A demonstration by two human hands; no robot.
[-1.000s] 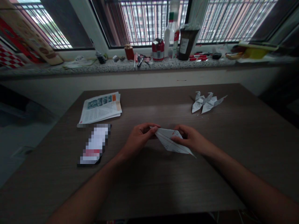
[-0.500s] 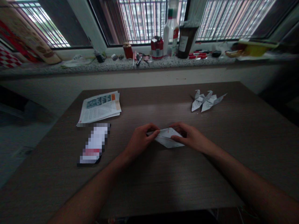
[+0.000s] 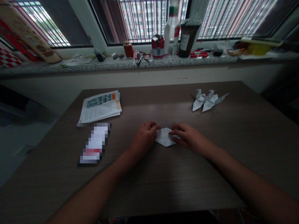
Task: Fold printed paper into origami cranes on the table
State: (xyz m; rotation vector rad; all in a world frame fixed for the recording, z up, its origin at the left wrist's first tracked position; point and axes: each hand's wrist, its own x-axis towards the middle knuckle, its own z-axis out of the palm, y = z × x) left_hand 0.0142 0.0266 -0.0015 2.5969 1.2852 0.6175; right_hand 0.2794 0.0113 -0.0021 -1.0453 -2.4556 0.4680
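Note:
A small piece of folded printed paper (image 3: 165,140), shaped like a flat kite, lies at the middle of the table. My left hand (image 3: 146,135) covers its left corner with curled fingers; their tips are partly hidden. Across the right corner reaches my right hand (image 3: 187,137), its fingers stretched and slightly apart, touching the top of the paper. Farther back on the right sit folded paper cranes (image 3: 206,100) made from similar printed sheets, standing close together.
A stack of printed sheets (image 3: 100,107) lies at the back left of the table (image 3: 149,183), with a blurred-out phone (image 3: 95,143) in front of it. On the stone windowsill (image 3: 112,66) stand a red can (image 3: 158,46), a bottle (image 3: 171,34) and a dark cup (image 3: 187,39).
The paper has turned slightly and now lies flatter, its right corner more covered. My left thumb has moved off the paper's top, and my right fingers have straightened over it.

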